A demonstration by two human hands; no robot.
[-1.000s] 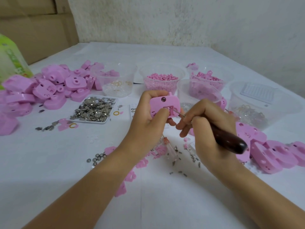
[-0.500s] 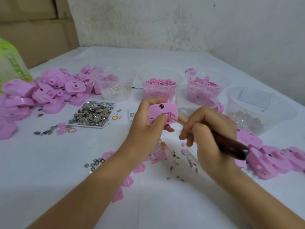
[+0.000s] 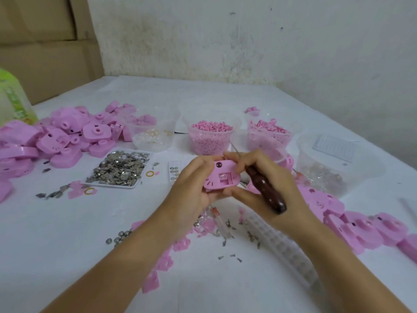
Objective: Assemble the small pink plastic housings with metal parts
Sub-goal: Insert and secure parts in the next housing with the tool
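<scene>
Both hands: we pinch one small pink plastic housing [image 3: 220, 177] at frame centre.
Left hand [image 3: 191, 190]: gripping the housing.
Right hand [image 3: 268, 186]: also clutching a dark wooden-handled awl [image 3: 264, 188].

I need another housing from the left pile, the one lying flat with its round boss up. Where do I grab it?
Take the flat pink housing by its two long side edges, coming straight down from above. Its broad face is up and its near edge looks exposed; neighbours crowd the far side.
</scene>
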